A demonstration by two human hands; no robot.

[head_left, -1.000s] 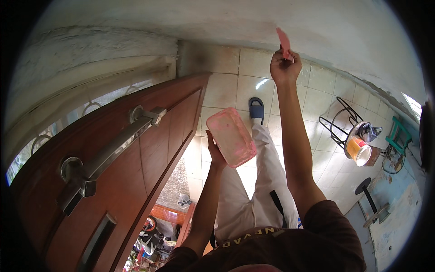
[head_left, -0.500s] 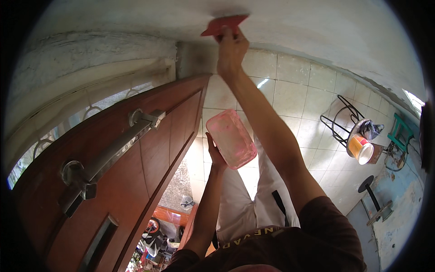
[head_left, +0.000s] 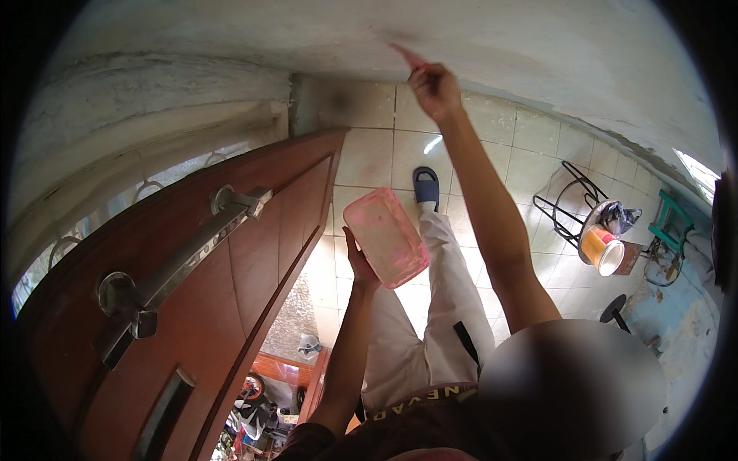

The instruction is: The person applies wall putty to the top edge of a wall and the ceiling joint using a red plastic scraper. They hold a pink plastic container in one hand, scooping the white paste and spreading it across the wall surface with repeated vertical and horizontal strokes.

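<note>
My right hand (head_left: 437, 94) is raised at the wall (head_left: 538, 54), its fingers closed round a red scraper (head_left: 407, 57). The scraper's blade shows nearly edge-on, pointing up and left close to a dark smudge on the wall; I cannot tell whether it touches. Lower down, my left hand (head_left: 360, 260) supports a shallow pink rectangular plastic tub (head_left: 411, 230) from its left side, the thumb along the edge. Pale whitish material coats the tub's inside, with pink showing through.
A brown wooden door (head_left: 284, 230) with a long metal handle (head_left: 192, 253) stands close on my left. To the right, a round stool (head_left: 590, 238) carries an orange-and-white bucket (head_left: 603, 252) and a dark plastic bag (head_left: 621, 218). Beyond it is a green stool (head_left: 671, 223).
My right hand has moved right and slightly down with the scraper, whose blade has turned from broadside to nearly edge-on. The tub stays in my left hand. A sandalled foot now shows below.
</note>
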